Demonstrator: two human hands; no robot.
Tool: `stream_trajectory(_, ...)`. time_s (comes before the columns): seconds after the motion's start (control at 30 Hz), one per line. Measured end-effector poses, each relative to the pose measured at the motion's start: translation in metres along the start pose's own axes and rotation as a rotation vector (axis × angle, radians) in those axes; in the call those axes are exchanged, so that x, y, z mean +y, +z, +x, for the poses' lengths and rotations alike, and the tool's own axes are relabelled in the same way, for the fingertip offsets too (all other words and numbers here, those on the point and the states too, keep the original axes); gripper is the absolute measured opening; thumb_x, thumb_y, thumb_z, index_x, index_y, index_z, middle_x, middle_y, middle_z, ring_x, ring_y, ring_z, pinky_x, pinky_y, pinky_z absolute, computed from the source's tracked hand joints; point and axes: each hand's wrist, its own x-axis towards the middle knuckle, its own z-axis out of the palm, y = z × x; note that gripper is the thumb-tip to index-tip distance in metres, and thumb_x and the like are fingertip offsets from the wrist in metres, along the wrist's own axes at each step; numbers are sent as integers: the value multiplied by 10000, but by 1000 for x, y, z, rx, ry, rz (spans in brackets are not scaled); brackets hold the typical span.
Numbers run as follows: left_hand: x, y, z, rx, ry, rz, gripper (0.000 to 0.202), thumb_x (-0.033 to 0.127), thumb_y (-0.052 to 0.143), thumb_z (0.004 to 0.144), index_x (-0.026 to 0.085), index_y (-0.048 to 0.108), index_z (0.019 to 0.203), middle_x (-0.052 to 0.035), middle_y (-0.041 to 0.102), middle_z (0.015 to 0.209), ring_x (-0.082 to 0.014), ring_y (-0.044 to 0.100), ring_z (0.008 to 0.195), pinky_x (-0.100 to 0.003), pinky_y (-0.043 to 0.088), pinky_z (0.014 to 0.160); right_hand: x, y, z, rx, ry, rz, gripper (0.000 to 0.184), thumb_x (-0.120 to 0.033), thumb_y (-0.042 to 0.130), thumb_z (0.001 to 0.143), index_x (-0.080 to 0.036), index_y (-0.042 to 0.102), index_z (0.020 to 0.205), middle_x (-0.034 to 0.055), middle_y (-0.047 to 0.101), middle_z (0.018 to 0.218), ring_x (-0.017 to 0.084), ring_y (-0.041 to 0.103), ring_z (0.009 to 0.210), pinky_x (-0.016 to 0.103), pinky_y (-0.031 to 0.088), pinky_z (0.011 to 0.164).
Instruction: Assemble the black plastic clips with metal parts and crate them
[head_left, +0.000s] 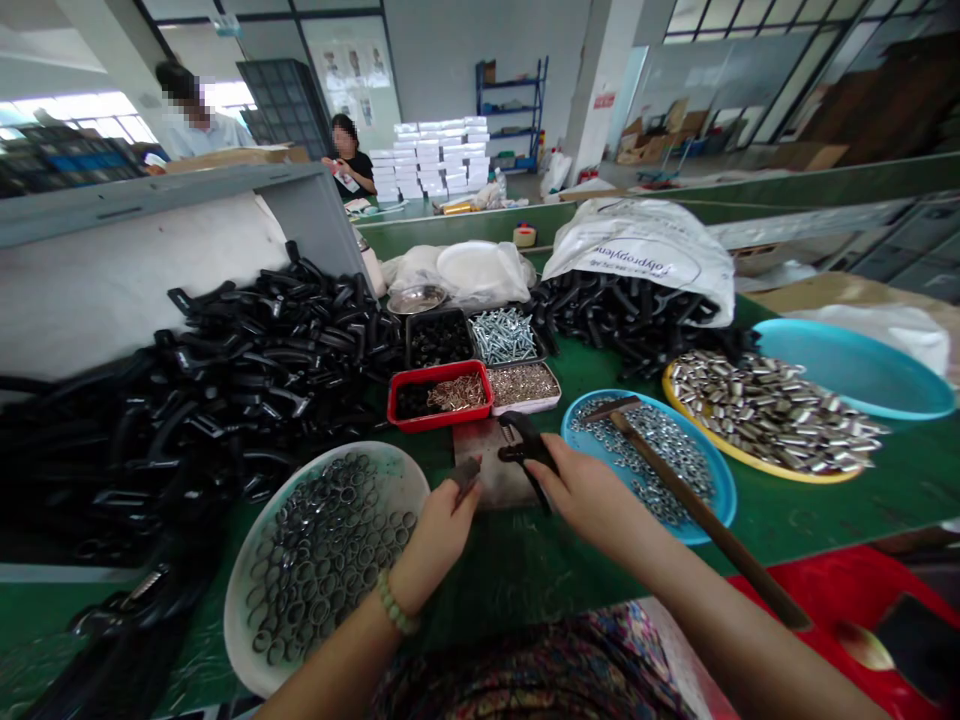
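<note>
My right hand [577, 490] is closed around a black-handled hand tool [531, 440], which looks like pruning shears with a small coil spring. The tool is over a flat metal plate [487, 487] on the green table. To its left, my left hand [442, 520] pinches a small dark flat piece [466, 472] whose kind I cannot make out. A gap separates that piece from the tool. By my left hand stands a white basin of metal rings [330, 545]. Close to my right hand is a blue tray of small metal parts [654, 465], with a hammer [690, 500] lying across it.
Black handles [270, 360] are heaped on the left, more under a white sack [645, 245]. A red bin [397, 408] and bins of screws [504, 335] and rivet-like bits [523, 384] stand ahead. Metal cylinders [772, 410] fill a yellow tray. Two people are beyond the table.
</note>
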Motion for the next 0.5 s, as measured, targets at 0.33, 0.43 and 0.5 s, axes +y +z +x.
stream_trajectory(0.33, 0, 30, -25, 19, -101, -332, 372, 446, 426, 875, 183, 572, 1095, -96, 635, 1116, -201, 538, 1126, -315, 407, 982, -28, 40, 16, -261, -203, -114, 272, -365, 411, 923, -188, 525, 1095, 64, 673, 891, 214, 648, 840, 304, 463, 716)
stream_trajectory(0.43, 1, -26, -27, 293, -98, -140, 389, 471, 378, 876, 177, 560, 1053, -93, 635, 1076, -206, 565, 1048, -315, 442, 921, -39, 31, 69, -331, -321, 34, 331, -384, 316, 955, -202, 518, 1143, 42, 662, 890, 162, 634, 755, 284, 479, 675)
stream_trajectory(0.5, -9, -96, -43, 397, -191, 156, 370, 483, 409, 837, 164, 580, 915, -87, 660, 910, -228, 600, 896, -329, 481, 805, -36, 17, 117, -108, -270, -146, 338, -367, 318, 946, -157, 565, 1041, 96, 642, 943, 199, 620, 863, 332, 470, 763)
